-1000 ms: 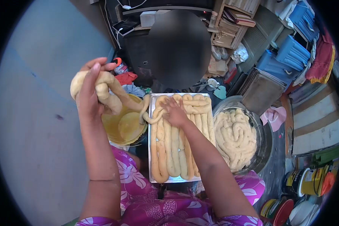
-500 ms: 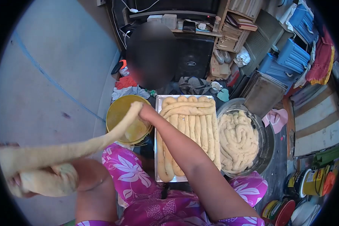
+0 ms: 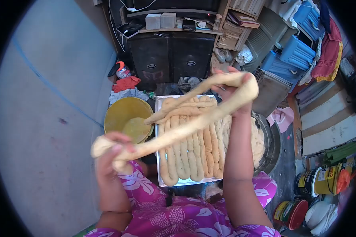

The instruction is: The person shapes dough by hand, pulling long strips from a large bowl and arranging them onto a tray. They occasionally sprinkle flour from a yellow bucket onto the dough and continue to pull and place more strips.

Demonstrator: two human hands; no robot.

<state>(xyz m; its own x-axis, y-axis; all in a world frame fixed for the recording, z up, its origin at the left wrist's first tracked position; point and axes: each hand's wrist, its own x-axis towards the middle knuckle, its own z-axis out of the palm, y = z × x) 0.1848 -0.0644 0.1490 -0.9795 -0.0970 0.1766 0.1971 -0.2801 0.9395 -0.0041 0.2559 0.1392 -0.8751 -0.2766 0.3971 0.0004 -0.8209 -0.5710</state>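
Note:
A long, thick rope of pale dough (image 3: 186,129) stretches above the tray between my two hands. At the lower left, my left hand (image 3: 115,152) is closed around one end, its fingers slightly blurred. My right hand (image 3: 234,89) grips the rope high on the right, where it loops over the hand and trails back down leftward. Beneath lies a metal tray (image 3: 159,158) with several dough strips (image 3: 182,158) side by side and a few laid across its far end. Coiled dough (image 3: 258,144) in a dark round basin (image 3: 273,138) is partly hidden by my right forearm.
A yellow bucket (image 3: 116,114) stands left of the tray. Black speakers (image 3: 150,55) and a shelf of books (image 3: 233,31) are at the back. Paint buckets (image 3: 326,179) sit at the right, below a pink cap (image 3: 281,118). A pale wall (image 3: 55,118) rises at the left.
My right hand has moved from the bucket to the upper right with the dough. My left hand has come in from the far left edge. The rope now spans the tray.

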